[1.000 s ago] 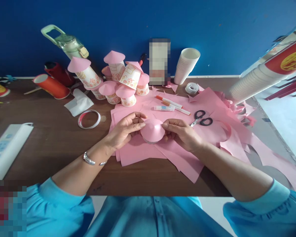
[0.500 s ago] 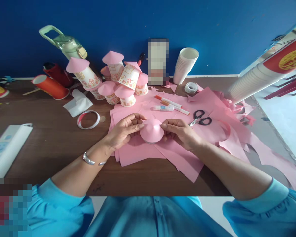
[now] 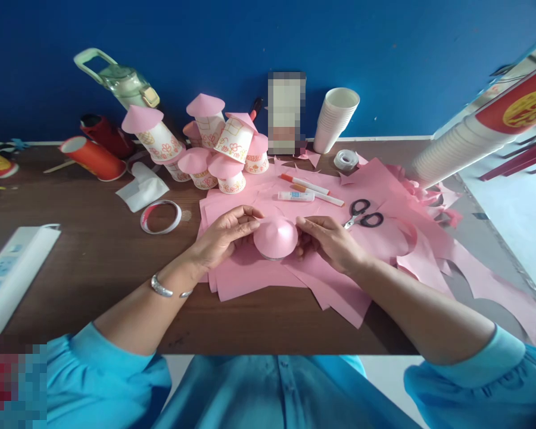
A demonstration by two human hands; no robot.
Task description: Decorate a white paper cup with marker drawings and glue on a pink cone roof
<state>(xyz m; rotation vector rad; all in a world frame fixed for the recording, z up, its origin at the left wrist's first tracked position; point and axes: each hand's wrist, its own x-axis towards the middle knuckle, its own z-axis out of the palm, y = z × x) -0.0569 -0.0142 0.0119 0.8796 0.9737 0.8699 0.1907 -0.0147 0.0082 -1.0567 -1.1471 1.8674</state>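
A pink paper cone sits over what looks like a paper cup, mostly hidden beneath it, above the pink paper sheets. On its left edge, my left hand pinches the rim between thumb and fingers. My right hand is closed at the opposite edge, thumb and forefinger at the rim. Just beyond lie a glue stick and two markers. Black-handled scissors rest right of my right hand.
Decorated cups with pink cone roofs are grouped at the back left. A tape roll lies left of the sheets. White cup stacks stand behind and at the right. Paper scraps cover the right side; a green bottle stands behind.
My right thumb and forefinger have shifted slightly right along the cone's edge. My left hand stays nearly where it was. The view has moved very slightly.
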